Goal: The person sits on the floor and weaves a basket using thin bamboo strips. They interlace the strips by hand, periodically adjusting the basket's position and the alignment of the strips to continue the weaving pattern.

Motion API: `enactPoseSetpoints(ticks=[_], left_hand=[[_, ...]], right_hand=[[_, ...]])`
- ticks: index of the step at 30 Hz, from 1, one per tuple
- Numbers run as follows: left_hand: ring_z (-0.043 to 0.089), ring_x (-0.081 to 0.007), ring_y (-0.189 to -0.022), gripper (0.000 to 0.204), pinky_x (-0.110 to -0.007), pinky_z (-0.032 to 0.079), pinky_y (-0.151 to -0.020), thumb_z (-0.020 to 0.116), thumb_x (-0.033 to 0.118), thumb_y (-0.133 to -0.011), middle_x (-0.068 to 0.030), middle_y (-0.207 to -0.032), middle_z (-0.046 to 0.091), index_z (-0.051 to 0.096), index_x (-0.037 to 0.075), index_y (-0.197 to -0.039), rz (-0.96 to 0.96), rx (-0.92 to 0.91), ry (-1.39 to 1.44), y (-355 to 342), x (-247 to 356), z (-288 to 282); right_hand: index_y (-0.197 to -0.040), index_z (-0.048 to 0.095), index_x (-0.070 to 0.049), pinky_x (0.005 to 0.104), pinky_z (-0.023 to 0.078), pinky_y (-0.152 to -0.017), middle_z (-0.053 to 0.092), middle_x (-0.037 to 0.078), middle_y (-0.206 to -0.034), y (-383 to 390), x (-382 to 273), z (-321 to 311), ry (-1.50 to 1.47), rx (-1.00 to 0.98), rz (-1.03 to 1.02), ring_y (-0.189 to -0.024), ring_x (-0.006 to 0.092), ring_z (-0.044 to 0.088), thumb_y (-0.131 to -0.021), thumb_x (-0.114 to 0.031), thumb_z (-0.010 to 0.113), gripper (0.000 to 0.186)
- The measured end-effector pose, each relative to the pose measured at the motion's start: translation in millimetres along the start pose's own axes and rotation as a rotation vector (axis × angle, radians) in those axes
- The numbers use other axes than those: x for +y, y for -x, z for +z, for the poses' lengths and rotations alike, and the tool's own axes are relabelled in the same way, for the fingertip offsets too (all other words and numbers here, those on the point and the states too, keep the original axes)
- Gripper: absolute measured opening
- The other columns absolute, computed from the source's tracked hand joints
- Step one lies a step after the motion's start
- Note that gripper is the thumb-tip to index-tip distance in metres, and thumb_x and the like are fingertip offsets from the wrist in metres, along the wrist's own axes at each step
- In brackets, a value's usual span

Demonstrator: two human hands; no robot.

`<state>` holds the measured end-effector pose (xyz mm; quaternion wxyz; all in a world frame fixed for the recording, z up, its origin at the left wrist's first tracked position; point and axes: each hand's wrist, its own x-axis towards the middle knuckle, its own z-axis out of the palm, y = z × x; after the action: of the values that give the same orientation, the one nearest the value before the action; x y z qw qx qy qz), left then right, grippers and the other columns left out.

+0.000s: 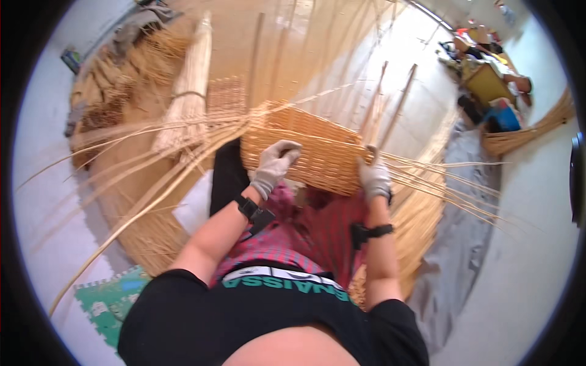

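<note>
One half-woven wicker basket (311, 149) rests on the person's lap, over a red checked cloth (305, 235). Two gloved hands work it: the left hand (274, 163) is curled on its near wall, the right hand (373, 177) grips its near right edge where loose canes (445, 183) fan out. One tied bundle of canes (189, 91) lies on the floor beyond.
</note>
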<state>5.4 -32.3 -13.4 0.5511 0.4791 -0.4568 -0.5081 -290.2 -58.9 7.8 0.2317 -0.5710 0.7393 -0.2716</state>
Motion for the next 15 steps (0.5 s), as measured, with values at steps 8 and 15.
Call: enactPoseSetpoints(ticks=[8, 15], left_hand=[[0.071, -0.0179, -0.073, 0.013, -0.031, 0.059, -0.061, 0.071, 0.012, -0.095, -0.0102, -0.09, 0.074, 0.07, 0.001, -0.103, 0.277, 0.479, -0.275, -16.3, 41.2, -130.4], [0.07, -0.012, -0.081, 0.019, -0.025, 0.057, -0.071, 0.065, 0.017, -0.101, -0.0041, -0.088, 0.075, 0.072, 0.004, -0.113, 0.036, 0.534, -0.118, 33.8, 11.7, -121.4]], right_hand=[[-0.143, 0.044, -0.022, 0.0555, 0.053, -0.077, 0.071, 0.027, -0.093, 13.7, -22.5, 16.2, 0.173, 0.082, -0.011, -0.092, 0.0466, 0.07, -0.091, -0.022, 0.069, 0.058], [-0.12, 0.069, -0.012, 0.042, 0.052, -0.098, 0.069, 0.012, -0.119, 128.0, -191.7, 60.8, -0.283, -0.589, -0.952, -0.113, 0.0333, 0.065, -0.087, -0.023, 0.073, 0.035]])
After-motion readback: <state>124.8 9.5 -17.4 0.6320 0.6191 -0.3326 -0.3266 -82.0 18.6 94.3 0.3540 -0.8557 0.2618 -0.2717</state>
